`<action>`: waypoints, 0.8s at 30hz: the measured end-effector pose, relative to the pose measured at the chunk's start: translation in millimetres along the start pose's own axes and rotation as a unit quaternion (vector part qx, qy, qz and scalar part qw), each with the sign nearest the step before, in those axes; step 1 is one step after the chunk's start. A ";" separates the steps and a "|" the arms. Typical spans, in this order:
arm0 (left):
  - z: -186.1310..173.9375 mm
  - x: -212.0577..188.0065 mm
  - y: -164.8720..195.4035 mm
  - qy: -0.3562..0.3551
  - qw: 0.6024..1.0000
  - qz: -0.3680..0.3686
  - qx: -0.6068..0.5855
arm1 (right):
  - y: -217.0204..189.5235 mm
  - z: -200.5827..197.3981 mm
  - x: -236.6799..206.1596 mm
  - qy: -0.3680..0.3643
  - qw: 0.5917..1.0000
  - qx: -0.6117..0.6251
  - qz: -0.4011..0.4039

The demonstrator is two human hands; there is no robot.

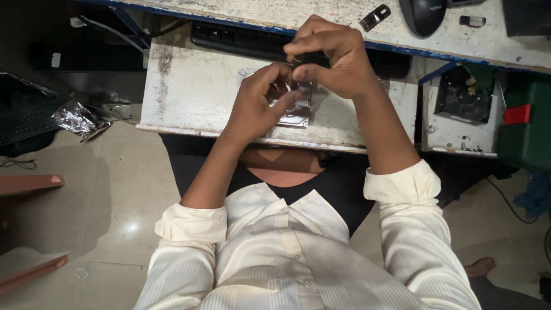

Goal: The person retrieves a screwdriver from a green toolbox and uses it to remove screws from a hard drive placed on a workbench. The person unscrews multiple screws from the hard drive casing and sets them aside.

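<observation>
Silvery metal shows between 2 hands at the middle of a worn white pull-out shelf point(189, 86): a flat hard drive point(295, 115) lies there, near the shelf's front edge, mostly covered by the fingers. The left hand point(258, 106) rests on the drive's left part, fingers curled down onto its top face and thumb reaching toward the other hand; its grip is bent around the drive's edge rather than spread. The right hand point(327, 57) hovers just above the drive's far end, its grip pressed together on a small dark tool point(307, 57) with a yellowish ring, held between thumb and forefinger; what the tip touches is hidden by the fingers. Both sleeves are cream and rolled at the forearm.

Behind the hands a black keyboard point(241, 39) sits at the back of the shelf, under the scuffed worktop point(321, 14) with its blue edge. On that worktop lie a small metal bracket point(375, 16) and a dark mouse point(423, 14), well apart from the hands. Crumpled silver foil point(77, 119) lies to the left, and a green case point(525, 123) with a red latch stands to the right.
</observation>
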State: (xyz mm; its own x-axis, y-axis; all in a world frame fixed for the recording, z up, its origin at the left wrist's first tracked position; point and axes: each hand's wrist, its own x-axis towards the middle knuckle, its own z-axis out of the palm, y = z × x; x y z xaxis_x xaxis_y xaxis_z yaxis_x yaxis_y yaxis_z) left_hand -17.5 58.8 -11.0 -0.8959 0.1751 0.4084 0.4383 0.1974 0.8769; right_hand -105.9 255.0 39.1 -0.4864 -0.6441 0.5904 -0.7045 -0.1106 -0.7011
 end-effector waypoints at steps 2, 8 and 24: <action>0.4 -0.6 -1.5 0.003 0.999 0.040 0.013 | -1.2 0.3 -0.7 -0.020 0.999 0.028 0.007; 3.4 -1.6 -4.6 -0.025 0.998 0.007 -0.063 | -1.0 -0.3 -1.1 -0.031 0.992 0.114 0.032; 2.2 -0.9 -1.7 0.042 0.999 0.023 -0.004 | 7.4 3.9 -5.6 -0.021 0.998 0.055 0.016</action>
State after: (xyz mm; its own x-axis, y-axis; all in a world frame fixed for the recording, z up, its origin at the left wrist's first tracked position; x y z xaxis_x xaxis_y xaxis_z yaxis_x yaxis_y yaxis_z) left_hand -17.3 60.4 -13.4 -0.8778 0.1025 0.4680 0.4790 0.1838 0.8583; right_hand -106.3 254.9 29.1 -0.4833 -0.6795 0.5520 -0.6270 -0.1713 -0.7599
